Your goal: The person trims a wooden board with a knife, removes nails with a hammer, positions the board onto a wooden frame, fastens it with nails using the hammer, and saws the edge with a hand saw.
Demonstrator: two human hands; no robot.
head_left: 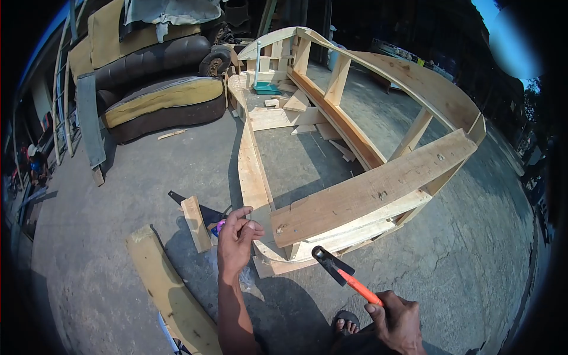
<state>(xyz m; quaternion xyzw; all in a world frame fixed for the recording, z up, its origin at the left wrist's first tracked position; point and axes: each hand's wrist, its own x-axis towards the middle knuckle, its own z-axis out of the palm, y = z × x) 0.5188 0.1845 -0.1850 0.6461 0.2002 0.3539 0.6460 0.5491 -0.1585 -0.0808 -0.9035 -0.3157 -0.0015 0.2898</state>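
My right hand (397, 320) is closed round the orange handle of a hammer (359, 286), whose dark head points up and left toward the frame's near corner. Beside that corner, my left hand (238, 241) is raised with its fingers curled and the thumb against them. Whatever they may pinch is too small to make out. The wooden frame (254, 171) is a large curved sofa-like structure standing on the concrete. Across its near end lies a broad brown plank (373, 188) with knots and marks.
A handsaw (213, 215) lies under a short wood block (196, 225) left of my left hand. Nearer is a long yellowish foam strip (171, 290). A worn sofa (165, 97) stands behind. Wood offcuts (296, 102) and a green dustpan (266, 88) lie inside the frame.
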